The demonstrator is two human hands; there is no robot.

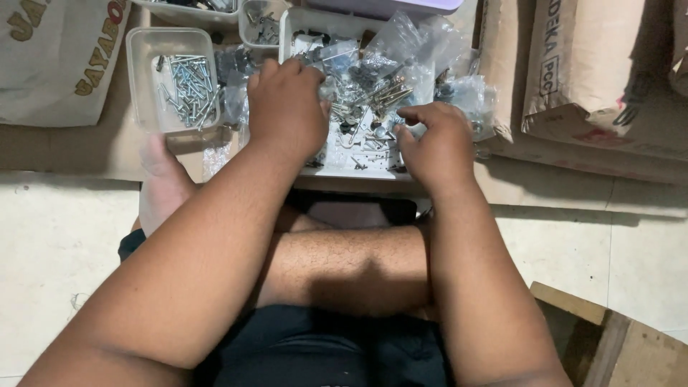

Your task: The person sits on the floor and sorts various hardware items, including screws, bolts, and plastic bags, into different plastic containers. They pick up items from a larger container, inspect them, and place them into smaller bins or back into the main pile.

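Floor: pale tiles point(57, 244) under the seated person, whose crossed bare legs point(344, 269) fill the lower middle of the view.
Sacks: printed paper sacks point(602, 79) lie to the right, a white printed bag point(50, 57) to the upper left.
Cardboard: a brown flat sheet point(79, 150) lies under the trays.
Wooden box: a corner of it point(609, 344) shows at lower right.
White tray: a shallow white tray point(358, 161) sits just beyond the knees, heaped with mixed hardware and small clear plastic bags point(408, 43) of fasteners.
Clear tub: a square clear plastic tub point(143, 79) stands just left of the tray, holding loose silver screws point(188, 86).
Small tub: another clear tub point(259, 25) with dark bits stands behind, between the two.
Left hand: the left hand point(287, 115) rests palm down on the left part of the heap, fingers curled loosely forward onto the bags; whether it grips anything underneath I cannot tell.
Right hand: the right hand point(433, 143) is over the right part of the tray, fingers bent inward, thumb and forefinger nearly pinched at a small dark piece; the piece is too small to name.
Brass screws: a bundle of brass-coloured screws point(387, 92) lies in a bag between the two hands.
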